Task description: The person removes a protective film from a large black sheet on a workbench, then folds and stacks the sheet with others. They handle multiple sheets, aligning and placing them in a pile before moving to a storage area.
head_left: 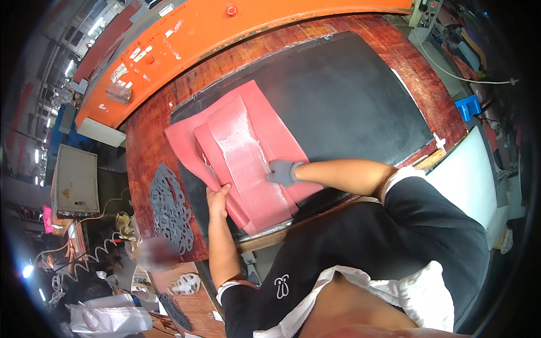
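A pink sheet (pixel 283 138) of soft-looking material lies on a black mat, with part of it folded and curled into overlapping layers. The top layer (pixel 239 135) has whitish worn patches. At the sheet's near left edge, my bare left hand (pixel 217 199) grips the curled layers, thumb on top and the other fingers mostly hidden. My right hand (pixel 283 173), in a grey glove, is closed at the right edge of the folded layers. Its fingertips are tucked out of sight against the pink material.
The black mat (pixel 344 90) rests on a reddish wooden table (pixel 149 135). A heap of grey cut-out pieces (pixel 168 208) sits left of the mat. An orange machine beam (pixel 191 39) spans the far side. A wooden board (pixel 183 284) with a white piece (pixel 186 284) is at the lower left.
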Demonstrator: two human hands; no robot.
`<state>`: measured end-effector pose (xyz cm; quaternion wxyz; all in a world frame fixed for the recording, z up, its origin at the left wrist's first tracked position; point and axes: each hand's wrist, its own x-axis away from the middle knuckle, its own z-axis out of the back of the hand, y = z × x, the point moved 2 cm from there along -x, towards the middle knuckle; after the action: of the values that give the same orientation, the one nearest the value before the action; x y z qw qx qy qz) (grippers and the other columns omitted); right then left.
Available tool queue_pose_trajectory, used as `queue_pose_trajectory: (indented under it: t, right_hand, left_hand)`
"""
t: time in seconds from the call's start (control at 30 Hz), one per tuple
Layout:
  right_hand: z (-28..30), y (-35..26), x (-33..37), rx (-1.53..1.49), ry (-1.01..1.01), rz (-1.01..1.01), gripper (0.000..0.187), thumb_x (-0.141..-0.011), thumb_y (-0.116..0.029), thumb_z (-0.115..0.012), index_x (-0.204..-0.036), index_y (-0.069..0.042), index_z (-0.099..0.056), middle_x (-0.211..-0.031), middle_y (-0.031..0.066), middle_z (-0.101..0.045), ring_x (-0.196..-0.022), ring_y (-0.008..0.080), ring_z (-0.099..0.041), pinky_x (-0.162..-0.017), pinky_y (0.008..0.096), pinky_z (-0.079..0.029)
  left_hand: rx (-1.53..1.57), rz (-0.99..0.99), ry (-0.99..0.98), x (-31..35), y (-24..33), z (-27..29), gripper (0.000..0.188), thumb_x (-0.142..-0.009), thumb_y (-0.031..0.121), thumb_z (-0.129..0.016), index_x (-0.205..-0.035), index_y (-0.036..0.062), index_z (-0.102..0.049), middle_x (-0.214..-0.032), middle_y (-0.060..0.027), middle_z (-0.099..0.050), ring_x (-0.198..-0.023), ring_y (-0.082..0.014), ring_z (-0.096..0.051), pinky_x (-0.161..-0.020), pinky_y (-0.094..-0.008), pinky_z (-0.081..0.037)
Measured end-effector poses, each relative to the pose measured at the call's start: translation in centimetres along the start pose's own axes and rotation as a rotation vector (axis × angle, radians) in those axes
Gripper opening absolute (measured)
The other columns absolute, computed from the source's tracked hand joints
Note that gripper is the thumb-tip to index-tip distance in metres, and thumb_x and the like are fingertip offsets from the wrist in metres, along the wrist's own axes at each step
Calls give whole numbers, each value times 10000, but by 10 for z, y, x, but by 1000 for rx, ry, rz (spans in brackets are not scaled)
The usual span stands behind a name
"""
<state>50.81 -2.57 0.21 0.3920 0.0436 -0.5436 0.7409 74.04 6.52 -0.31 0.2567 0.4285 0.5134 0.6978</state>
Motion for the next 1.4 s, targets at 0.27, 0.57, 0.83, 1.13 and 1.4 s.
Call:
queue_pose_trajectory:
  t: [0.27,0.57,0.83,1.13,1.4]
  right_hand:
    - [72,48,31,-188,524,-103,466,-757,-343,-571,-1059,10,-540,-887,204,-595,-782,306,-595,-694,384,-485]
    - [56,11,15,-146,162,-92,356,-793,-321,-566,-883,21,-596,-690,139,-582,-547,250,-563,-488,372,-464]
    - [10,-70,19,152,302,467,308,-799,-303,-472,-905,-31,-572,-887,195,-623,-827,361,-603,-736,438,-468]
    - [24,-40,49,97,0,583,647,-823,-529,-499,-1252,-54,-407,-1204,186,-479,-1110,347,-470,-928,409,-379]
    - [126,97,105,230,881,333,378,-767,-344,-586,-991,-40,-568,-1011,132,-569,-961,315,-537,-818,402,-429]
  left_hand:
    - [-647,-145,391,10,-3,-29,616,-681,149,-659,-1192,-6,-352,-1038,-272,-559,-1014,-424,-532,-873,-437,-411]
    - [-587,-355,237,52,44,-59,638,-743,166,-660,-1254,1,-315,-1097,-241,-522,-1012,-371,-537,-868,-407,-411]
    - [-3,-41,-278,51,67,-72,561,-831,243,-638,-1265,12,-368,-1177,-143,-518,-1075,-223,-495,-914,-349,-393]
    - [-170,-99,-170,27,102,-72,179,-779,28,-608,-951,-21,-604,-871,-78,-641,-777,-146,-588,-719,-279,-464]
    - [-574,-477,-161,32,238,-95,74,-761,1,-628,-830,-7,-602,-759,-27,-619,-692,-88,-541,-646,-259,-457]
